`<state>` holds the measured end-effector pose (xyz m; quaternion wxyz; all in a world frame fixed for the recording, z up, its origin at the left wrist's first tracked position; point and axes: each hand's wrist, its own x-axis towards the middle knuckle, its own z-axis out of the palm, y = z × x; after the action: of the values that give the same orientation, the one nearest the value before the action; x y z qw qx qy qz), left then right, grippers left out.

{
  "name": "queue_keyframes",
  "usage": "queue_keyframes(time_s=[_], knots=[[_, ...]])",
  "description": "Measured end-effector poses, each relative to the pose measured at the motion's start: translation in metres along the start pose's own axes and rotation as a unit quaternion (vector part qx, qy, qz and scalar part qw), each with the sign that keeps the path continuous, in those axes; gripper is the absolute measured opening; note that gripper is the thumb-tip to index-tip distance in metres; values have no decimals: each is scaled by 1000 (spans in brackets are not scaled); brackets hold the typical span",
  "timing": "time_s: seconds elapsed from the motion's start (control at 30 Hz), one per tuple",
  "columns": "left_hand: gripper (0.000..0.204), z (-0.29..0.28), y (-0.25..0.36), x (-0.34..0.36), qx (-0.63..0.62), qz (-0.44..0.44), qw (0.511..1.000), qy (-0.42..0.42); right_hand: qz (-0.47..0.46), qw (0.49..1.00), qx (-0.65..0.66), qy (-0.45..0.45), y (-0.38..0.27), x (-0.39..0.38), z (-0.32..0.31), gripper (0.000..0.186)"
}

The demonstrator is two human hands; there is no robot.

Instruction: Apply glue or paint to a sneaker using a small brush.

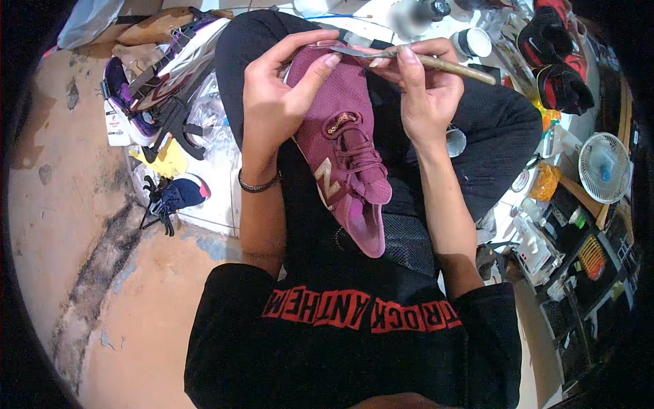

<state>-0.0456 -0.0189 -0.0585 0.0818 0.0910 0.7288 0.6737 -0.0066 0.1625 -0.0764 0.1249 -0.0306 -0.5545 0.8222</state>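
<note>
A maroon sneaker lies across my lap, toe away from me and heel toward my body. My left hand grips its toe, with the fingers at the front edge and the thumb on top. In my right hand is a wooden-handled tool with a thin metal blade. That blade points left and lies along the rim of the toe, close to my left thumb. Whether it touches the sole edge I cannot tell. The laces are tied, and the sole is mostly hidden.
Clamped shoes with purple parts and a dark blue shoe lie at the left. Black and red shoes are at the far right. A white-topped jar stands beyond my right hand. A small fan and assorted supplies sit along the right.
</note>
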Motion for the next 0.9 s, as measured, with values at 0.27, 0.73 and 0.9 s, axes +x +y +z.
queue_keyframes(time_s=[0.27, 0.73, 0.9], knots=[[24, 1, 1, 0, 11, -4, 1000, 5, 8, 1000, 16, 5, 3, 2, 1, 17], [25, 0, 1, 2, 3, -9, 1000, -9, -3, 1000, -12, 5, 11, 8, 3, 18], [25, 0, 0, 1, -5, 3, 1000, -5, 29, 998, 52, 21, 15, 7, -3, 17]])
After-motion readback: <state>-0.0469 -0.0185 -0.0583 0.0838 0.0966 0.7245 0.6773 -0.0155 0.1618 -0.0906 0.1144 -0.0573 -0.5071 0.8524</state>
